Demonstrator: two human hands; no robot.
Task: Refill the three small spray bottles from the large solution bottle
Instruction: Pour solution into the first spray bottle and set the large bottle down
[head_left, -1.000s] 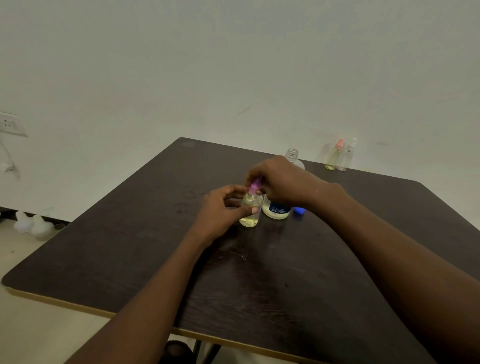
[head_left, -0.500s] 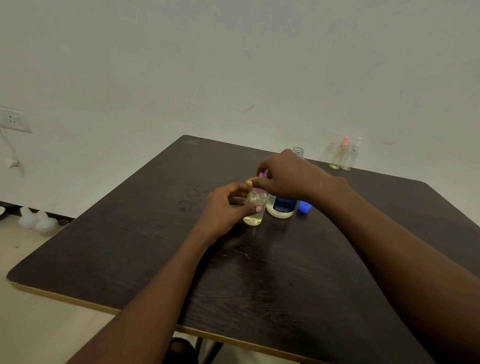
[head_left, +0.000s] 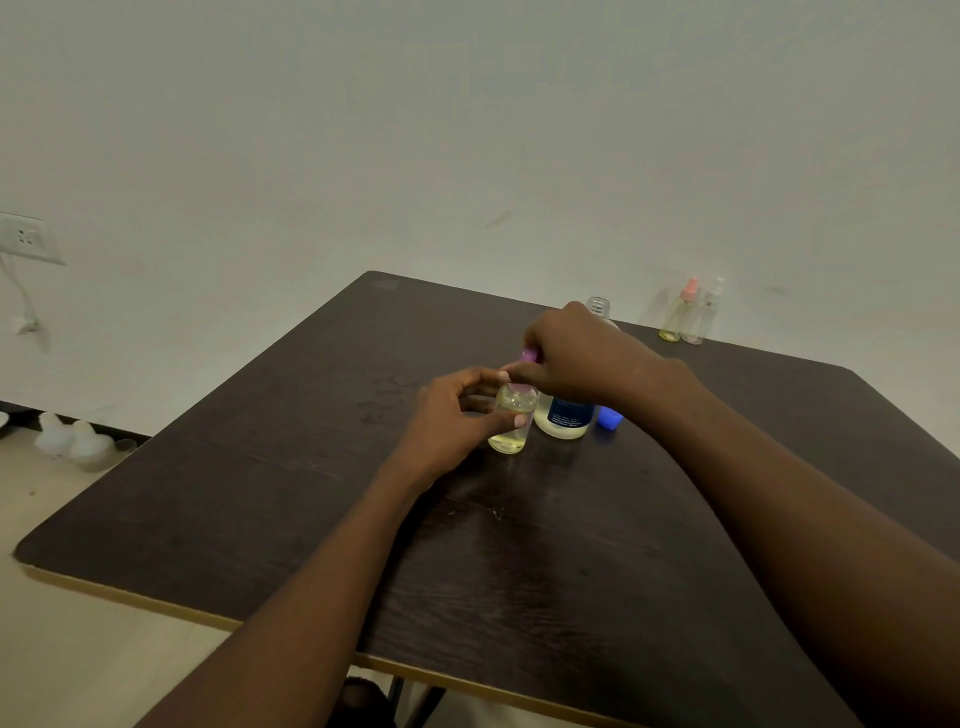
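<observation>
Purple spray cap (head_left: 529, 356) pinched by right hand (head_left: 576, 353); left hand (head_left: 452, 421) grips small bottle (head_left: 508, 439).

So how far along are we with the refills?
Done: large solution bottle stands open, blue cap beside it. In hand: left hand grips a small bottle, right hand pinches its purple spray top. Probably to do: pink-topped bottle and white-topped bottle stand capped at the far edge, fill unclear.
</observation>
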